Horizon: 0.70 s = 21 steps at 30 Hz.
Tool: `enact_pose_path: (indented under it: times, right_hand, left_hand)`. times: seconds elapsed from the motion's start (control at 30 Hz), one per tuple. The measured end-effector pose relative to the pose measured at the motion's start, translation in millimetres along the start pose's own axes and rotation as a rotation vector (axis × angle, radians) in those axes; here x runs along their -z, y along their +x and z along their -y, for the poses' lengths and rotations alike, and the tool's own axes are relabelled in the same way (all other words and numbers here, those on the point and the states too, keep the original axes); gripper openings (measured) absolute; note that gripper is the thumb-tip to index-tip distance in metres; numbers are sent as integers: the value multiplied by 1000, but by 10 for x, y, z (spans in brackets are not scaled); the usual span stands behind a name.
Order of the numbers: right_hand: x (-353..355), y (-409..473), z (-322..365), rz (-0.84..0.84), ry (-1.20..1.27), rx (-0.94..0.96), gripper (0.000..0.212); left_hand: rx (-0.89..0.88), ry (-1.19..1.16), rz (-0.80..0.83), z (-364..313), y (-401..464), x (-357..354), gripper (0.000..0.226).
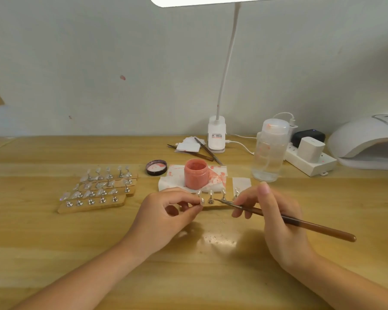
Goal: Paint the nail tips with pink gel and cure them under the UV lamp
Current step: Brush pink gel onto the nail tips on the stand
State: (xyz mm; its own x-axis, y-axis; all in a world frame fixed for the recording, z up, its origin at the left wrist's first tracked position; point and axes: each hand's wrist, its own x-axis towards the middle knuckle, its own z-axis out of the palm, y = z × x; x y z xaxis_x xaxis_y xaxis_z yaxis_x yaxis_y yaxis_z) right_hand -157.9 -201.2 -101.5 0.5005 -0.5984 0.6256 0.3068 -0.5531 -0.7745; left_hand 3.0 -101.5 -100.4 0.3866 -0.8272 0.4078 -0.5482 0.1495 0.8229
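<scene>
Head view: left hand pinching a clear nail tip on its metal stand at the left end of a wooden holder strip, thumb and forefinger closed on it. Right hand gripping a brown-handled brush pen-style, fingers curled round the shaft, bristle end pointing left, just beside the second stand; contact not clear. Four stands visible on this strip, tips looking unpainted, though too small to be sure. Open pink gel jar sitting on stained paper towel right behind the strip, lid beside it to the left. Rows of more tips on holders well to the left on the table. UV lamp far right at the back, well apart from the work, nothing visibly inside. Clear bottle and power strip between jar and lamp. Judged stage: painting barely begun, curing not yet started. Risks: left grip tilting or pulling the tip off its stand if pressed sideways; brush overloaded, gel flooding the tip edges or dripping onto the strip; right wrist sweeping back into the jar or bottle when reaching for gel; smearing wet tips while carrying the strip across to the lamp.
</scene>
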Motion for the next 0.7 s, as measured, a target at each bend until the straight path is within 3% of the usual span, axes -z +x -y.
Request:
enact_pose_path:
  times: [0.2, 0.7]
  right_hand:
    - [-20, -18, -9, 81, -115, 7, 52]
    - [-35, -18, -31, 114, -194, -1, 47]
  left_hand:
    - [2, -33, 53, 13, 7, -2, 21]
    - [24, -20, 63, 8, 15, -5, 23]
